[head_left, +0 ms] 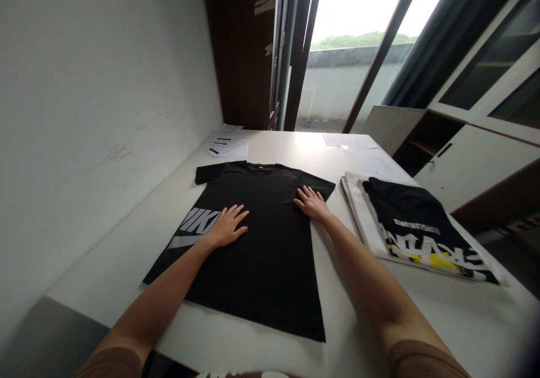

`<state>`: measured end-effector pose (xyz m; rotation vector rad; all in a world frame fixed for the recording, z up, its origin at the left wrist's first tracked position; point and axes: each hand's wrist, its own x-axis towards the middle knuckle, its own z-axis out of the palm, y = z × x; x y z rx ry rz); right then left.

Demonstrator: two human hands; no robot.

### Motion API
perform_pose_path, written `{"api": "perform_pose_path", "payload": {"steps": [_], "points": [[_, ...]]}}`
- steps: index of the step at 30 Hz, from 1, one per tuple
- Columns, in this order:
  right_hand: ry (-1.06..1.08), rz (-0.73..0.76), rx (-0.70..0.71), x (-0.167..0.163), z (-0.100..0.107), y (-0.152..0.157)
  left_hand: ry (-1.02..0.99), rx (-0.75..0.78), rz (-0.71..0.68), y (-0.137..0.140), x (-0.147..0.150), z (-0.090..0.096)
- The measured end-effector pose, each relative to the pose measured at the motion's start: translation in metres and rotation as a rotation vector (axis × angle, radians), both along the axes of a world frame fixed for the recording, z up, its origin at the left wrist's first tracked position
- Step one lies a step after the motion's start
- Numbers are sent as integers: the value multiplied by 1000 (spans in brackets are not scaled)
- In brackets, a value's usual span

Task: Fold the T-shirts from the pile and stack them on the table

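A black T-shirt lies spread flat on the white table, its collar toward the far end and its hem toward me. Grey lettering and a swoosh mark its left side. My left hand rests on the shirt's front beside the lettering, fingers spread and partly covering the print. On the shirt's right edge, just below the right sleeve, lies my right hand with its fingers out flat. Neither hand grips the cloth.
To the right, folded clothes lie stacked, a black printed one over white ones. Papers lie at the far left table corner, more at the far right. A wall borders the left; cabinets stand right.
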<state>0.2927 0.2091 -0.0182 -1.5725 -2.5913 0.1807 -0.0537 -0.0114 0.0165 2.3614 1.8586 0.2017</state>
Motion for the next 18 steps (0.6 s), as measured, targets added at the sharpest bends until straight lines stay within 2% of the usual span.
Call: {"api": "perform_pose_path", "payload": {"steps": [6,9,11,13,18], "points": [[-3,-181,27,12,-2,7,1,-15,7,-1,1,4],[10,-234,117,12,1,4,2,-14,10,-1,2,5],[25,-194,202,8,6,-1,0,-15,9,-1,2,5],[48,-88,258,0,13,-9,-3,-17,7,-1,2,5],[85,171,253,-25,28,-34,-2,-20,9,-1,2,5]]}}
